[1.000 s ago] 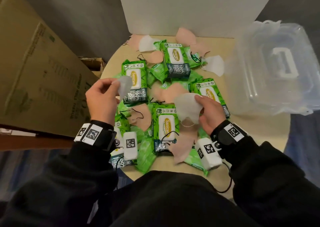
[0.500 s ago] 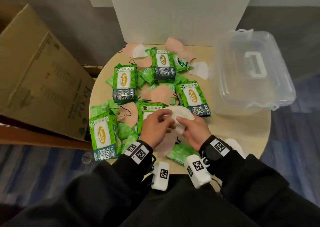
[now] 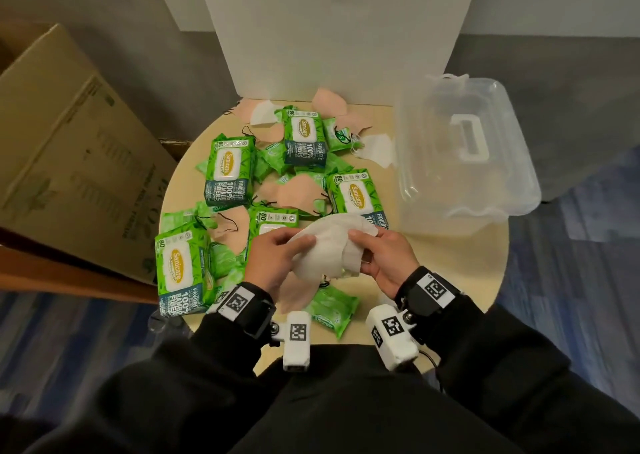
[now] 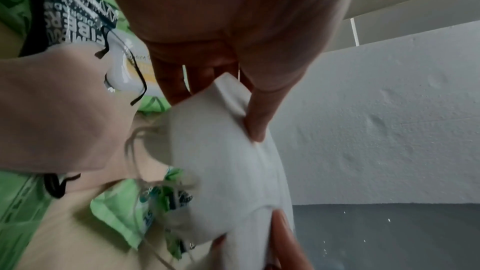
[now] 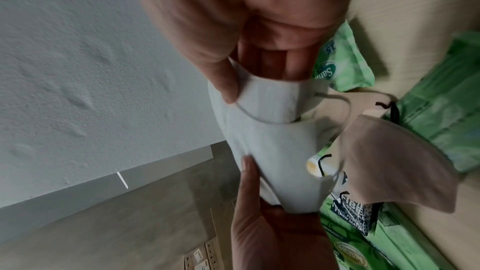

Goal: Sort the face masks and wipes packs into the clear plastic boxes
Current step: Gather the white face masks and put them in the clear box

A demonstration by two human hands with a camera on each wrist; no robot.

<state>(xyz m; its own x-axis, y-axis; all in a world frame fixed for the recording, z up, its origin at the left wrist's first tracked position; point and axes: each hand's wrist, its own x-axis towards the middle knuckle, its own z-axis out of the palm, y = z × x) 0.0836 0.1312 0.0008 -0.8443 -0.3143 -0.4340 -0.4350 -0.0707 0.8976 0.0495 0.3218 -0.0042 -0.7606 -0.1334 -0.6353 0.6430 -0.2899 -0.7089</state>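
Above the near middle of the round table, both my hands hold stacked white face masks (image 3: 329, 251). My left hand (image 3: 277, 263) grips their left end, thumb on top; my right hand (image 3: 384, 256) pinches their right end. In the left wrist view the white masks (image 4: 226, 161) sit under my thumb; in the right wrist view the white masks (image 5: 270, 137) are pinched at both ends. Green wipes packs (image 3: 227, 173) and pink masks (image 3: 298, 195) lie scattered over the table. A clear plastic box (image 3: 464, 155) with its lid on stands at the right.
A large cardboard box (image 3: 69, 162) leans at the table's left. A white foam board (image 3: 332, 34) stands behind the table. Another white mask (image 3: 375, 150) lies beside the clear box. The round table (image 3: 450, 263) has bare wood at its near right.
My hands, each holding a white mask apart a second ago, came together over the near middle of the table. The masks are now stacked and held by both hands.
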